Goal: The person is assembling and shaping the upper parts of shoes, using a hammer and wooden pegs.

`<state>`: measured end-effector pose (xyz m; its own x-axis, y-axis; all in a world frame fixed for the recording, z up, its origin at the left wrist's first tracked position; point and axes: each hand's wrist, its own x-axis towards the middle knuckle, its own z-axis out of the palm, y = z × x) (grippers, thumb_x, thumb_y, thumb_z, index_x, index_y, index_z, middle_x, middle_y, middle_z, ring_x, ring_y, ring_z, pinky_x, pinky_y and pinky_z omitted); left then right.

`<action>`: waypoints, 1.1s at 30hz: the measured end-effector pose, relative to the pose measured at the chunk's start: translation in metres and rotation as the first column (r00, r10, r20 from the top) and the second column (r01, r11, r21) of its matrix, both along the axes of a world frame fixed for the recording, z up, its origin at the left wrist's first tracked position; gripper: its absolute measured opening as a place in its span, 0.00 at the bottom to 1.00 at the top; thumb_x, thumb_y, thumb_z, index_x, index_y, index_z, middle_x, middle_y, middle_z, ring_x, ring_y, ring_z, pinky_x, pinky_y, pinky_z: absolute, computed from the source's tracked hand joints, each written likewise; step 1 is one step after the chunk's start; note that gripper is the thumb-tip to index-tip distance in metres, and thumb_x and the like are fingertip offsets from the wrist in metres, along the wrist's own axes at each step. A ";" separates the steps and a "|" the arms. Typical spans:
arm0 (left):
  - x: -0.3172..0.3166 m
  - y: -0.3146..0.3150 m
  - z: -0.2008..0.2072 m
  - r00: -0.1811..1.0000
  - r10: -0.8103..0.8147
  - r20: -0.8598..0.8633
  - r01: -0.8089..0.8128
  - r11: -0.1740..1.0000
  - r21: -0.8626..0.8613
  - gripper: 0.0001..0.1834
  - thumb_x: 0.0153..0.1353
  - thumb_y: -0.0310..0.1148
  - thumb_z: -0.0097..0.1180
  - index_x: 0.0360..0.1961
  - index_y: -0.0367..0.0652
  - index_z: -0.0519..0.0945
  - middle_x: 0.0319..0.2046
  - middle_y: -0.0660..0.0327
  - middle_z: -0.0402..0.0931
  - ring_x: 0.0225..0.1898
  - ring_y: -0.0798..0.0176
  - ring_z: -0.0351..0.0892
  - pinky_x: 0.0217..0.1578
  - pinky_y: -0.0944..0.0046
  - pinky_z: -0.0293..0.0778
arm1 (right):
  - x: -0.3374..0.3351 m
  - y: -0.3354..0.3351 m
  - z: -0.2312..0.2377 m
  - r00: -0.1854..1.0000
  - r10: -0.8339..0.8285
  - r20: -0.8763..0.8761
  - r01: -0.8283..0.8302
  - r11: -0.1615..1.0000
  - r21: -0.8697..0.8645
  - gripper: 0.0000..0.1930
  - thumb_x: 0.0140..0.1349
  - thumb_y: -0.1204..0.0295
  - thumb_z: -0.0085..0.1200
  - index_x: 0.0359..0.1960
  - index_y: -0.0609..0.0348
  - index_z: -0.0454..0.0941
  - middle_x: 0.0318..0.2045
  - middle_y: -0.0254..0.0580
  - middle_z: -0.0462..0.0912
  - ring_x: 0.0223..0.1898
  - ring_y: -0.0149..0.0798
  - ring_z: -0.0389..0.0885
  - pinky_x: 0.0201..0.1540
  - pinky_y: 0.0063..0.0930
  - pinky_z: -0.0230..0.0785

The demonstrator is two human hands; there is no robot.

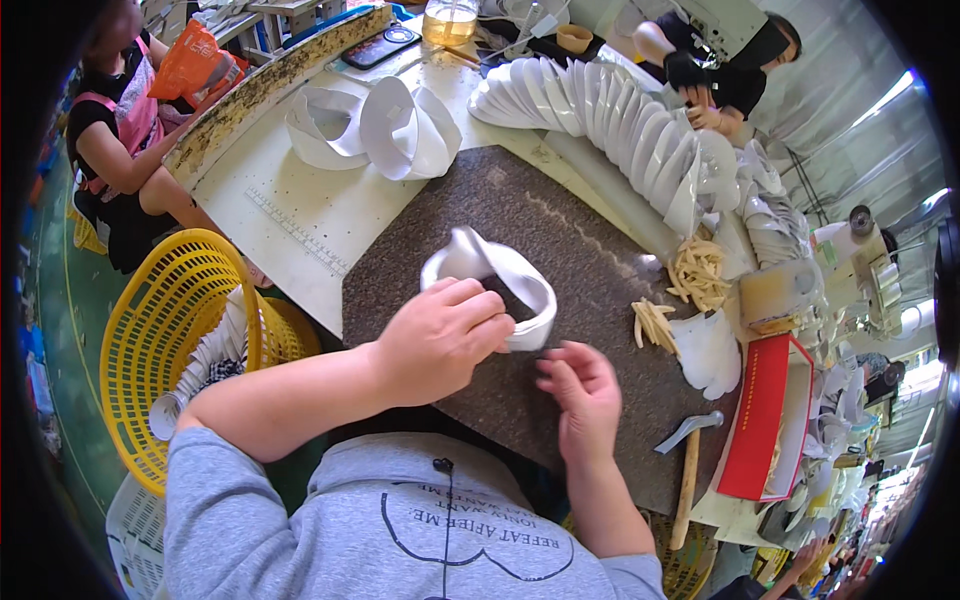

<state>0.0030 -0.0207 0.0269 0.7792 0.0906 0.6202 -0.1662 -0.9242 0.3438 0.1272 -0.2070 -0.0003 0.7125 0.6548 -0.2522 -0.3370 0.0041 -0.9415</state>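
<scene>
A curved white loop that looks like a shoe upper [535, 290] is held over a dark speckled slab [590, 250]. My left hand [445, 335] grips its near edge, fingers closed over the rim. Close by on the right is my right hand [583, 400], apart from the loop, its fingers curled in toward the thumb; whatever they hold, if anything, does not show. Two similar white uppers [400, 140] stand on the white table farther off. A hammer [688, 470] with a wooden handle lies at the slab's right edge.
A long row of nested white uppers [600, 110] curves along the far right. Cream strips [695, 270], white flat pieces [705, 350] and a red box [755, 420] lie right. A yellow basket [125, 360] stands left. Two people sit beyond; a phone [380, 47] and jar [450, 22] are far.
</scene>
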 end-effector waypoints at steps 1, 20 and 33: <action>-0.005 0.006 0.001 0.999 0.002 -0.043 0.002 0.996 0.089 0.09 0.48 0.30 0.60 0.33 0.43 0.78 0.32 0.63 0.73 0.36 0.60 0.74 0.39 0.62 0.70 | 0.001 -0.003 -0.006 0.949 -0.082 0.305 0.077 0.997 0.027 0.19 0.59 0.72 0.63 0.50 0.61 0.72 0.48 0.43 0.78 0.44 0.32 0.77 0.47 0.25 0.71; -0.024 -0.011 -0.026 0.987 -0.150 -0.049 0.148 0.988 -0.048 0.17 0.48 0.28 0.63 0.41 0.40 0.79 0.35 0.61 0.76 0.35 0.60 0.78 0.35 0.62 0.76 | 0.010 0.014 0.012 -0.001 0.271 0.963 -0.150 0.952 -0.268 0.09 0.52 0.62 0.64 0.30 0.47 0.79 0.25 0.26 0.76 0.37 0.34 0.74 0.56 0.40 0.56; -0.008 -0.019 -0.009 0.945 -0.119 -0.304 0.057 0.977 -0.204 0.11 0.42 0.22 0.60 0.30 0.43 0.75 0.30 0.61 0.71 0.34 0.57 0.73 0.38 0.60 0.70 | 0.009 0.017 0.012 0.033 0.249 0.968 -0.160 0.957 -0.241 0.09 0.50 0.61 0.66 0.30 0.46 0.80 0.25 0.25 0.75 0.38 0.34 0.74 0.54 0.41 0.55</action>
